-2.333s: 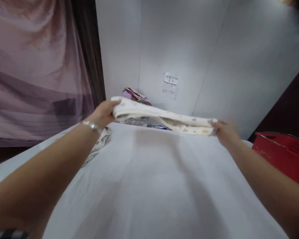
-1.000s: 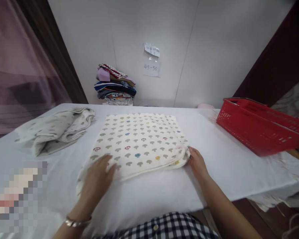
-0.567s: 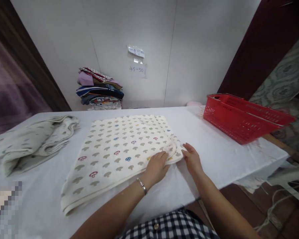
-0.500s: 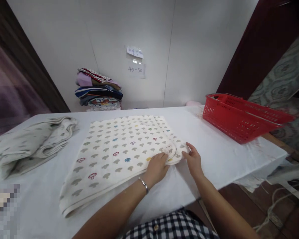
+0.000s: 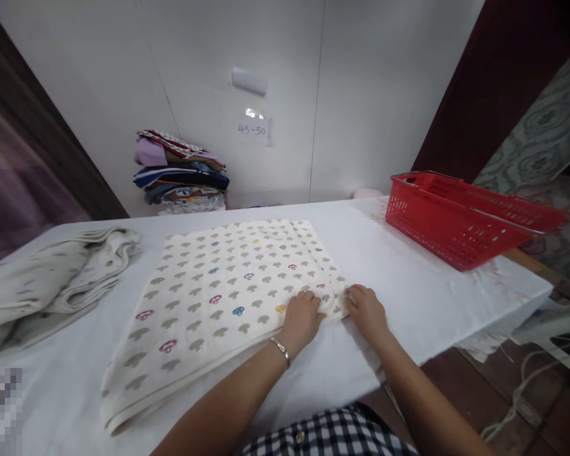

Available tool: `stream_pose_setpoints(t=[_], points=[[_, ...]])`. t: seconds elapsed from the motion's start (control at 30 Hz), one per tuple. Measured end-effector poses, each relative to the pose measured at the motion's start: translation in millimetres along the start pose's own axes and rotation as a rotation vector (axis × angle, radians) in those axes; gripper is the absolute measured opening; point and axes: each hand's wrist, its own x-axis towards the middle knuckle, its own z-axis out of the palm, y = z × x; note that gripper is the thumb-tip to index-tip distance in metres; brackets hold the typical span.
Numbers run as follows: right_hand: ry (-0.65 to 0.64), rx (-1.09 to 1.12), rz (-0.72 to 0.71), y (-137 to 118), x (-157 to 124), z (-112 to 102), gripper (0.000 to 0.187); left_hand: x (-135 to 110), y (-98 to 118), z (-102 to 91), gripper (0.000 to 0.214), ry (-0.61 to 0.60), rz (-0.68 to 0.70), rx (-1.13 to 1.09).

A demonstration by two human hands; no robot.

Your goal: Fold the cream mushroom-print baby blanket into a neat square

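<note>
A white blanket [image 5: 247, 288] with grey and coloured mushroom prints lies folded in layers across the table. My left hand [image 5: 302, 320] is at its near edge, close to the right corner, fingers curled over the fabric and thumb against the edge. At the corner itself, my right hand [image 5: 367, 311] has its fingers bent onto the cloth. What lies under both hands' fingertips is hidden. The blanket's near left corner [image 5: 116, 421] shows its stacked layers, slightly parted.
On the left lies another crumpled, printed blanket [image 5: 42, 278]. A red plastic basket [image 5: 456, 231] stands at the right end of the white-covered table [image 5: 437, 310]. Folded fabrics [image 5: 180, 174] are stacked by the back wall, below a paper marked 45-50 [image 5: 253, 131].
My right hand has brought the blanket's right corner down and in, and its raised fingers are now lowered. The top layer's curled edge lies flatter. The left hand stays near the same spot.
</note>
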Motion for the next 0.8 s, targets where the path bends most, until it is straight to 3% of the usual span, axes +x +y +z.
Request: stream_pose_setpoints(t=[0.1,0.2,0.3,0.47,0.67,0.8], points=[[0.035,0.133,-0.051,-5.4,8.3,-1.1,0.023,1.1,0.5,-1.4,0.021,-0.018,-0.01,0.007],[-0.108,0.353,0.115,-10.1,20.2,4.1,0.029,-1.1,1.3,-3.4,0.018,-0.041,0.002,0.028],[-0.274,0.423,0.278,-11.5,32.1,12.5,0.042,-5.6,3.1,-2.5,0.019,-0.037,0.035,0.072],[-0.368,0.435,0.331,-17.6,47.3,23.3,0.041,-9.1,2.6,0.2,0.028,-0.011,0.026,0.076],[-0.363,0.99,0.543,-39.3,52.8,25.3,0.062,-6.5,-6.1,-9.1,0.036,0.107,-0.01,-0.027],[-0.469,1.223,0.617,-43.1,56.3,26.3,0.041,-11.0,-6.2,-4.6,0.037,0.128,0.032,-0.048]])
